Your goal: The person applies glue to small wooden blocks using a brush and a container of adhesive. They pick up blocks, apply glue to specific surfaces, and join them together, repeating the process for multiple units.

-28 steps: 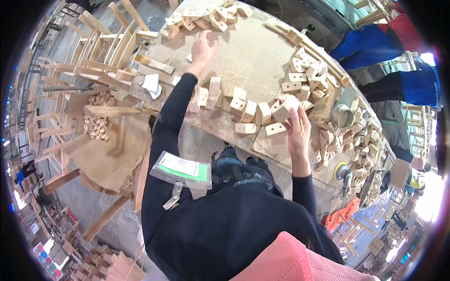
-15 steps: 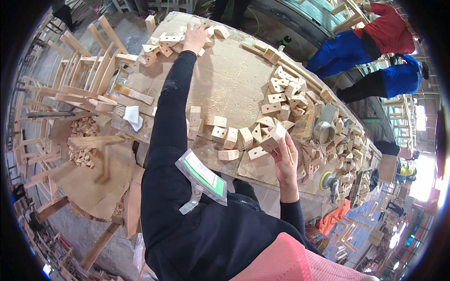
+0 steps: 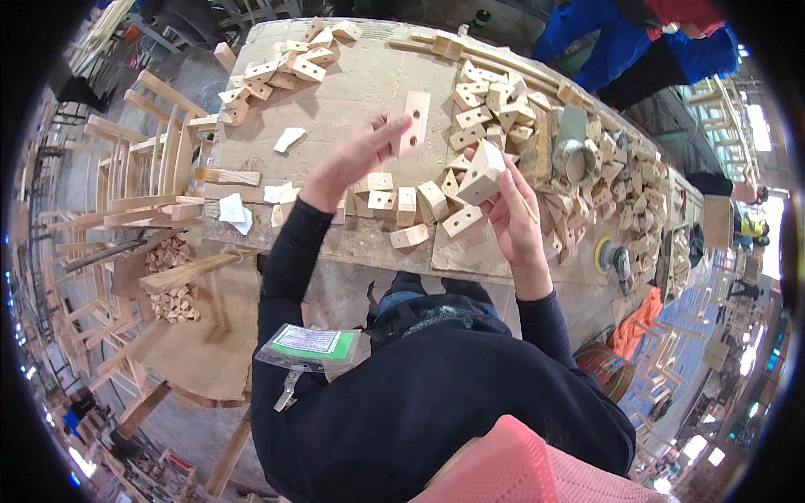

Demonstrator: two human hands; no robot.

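Observation:
My left hand (image 3: 362, 152) is closed on a pale wooden block with two dark holes (image 3: 416, 124), held up over the cardboard-covered table and slightly blurred. To its right, my right hand (image 3: 515, 220) grips a wedge-shaped wooden block (image 3: 481, 178) between thumb and fingers. A thin light-brown stick (image 3: 528, 207), pencil-like, is tucked against the fingers of that same hand. Below both hands, a loose row of drilled blocks (image 3: 407, 201) lies along the near part of the table. My right fingertips are partly hidden behind the wedge block.
More drilled blocks (image 3: 285, 69) lie at the far left, and a large heap (image 3: 495, 96) covers the right. Among it stands a grey cylindrical container (image 3: 573, 159). A power sander (image 3: 616, 261) rests near the right edge. Wooden frames (image 3: 159, 159) crowd the left; people stand beyond the table.
My left hand has come back from the far-left pile with a block and now holds it near my right hand. The right hand still holds its wedge block, raised slightly.

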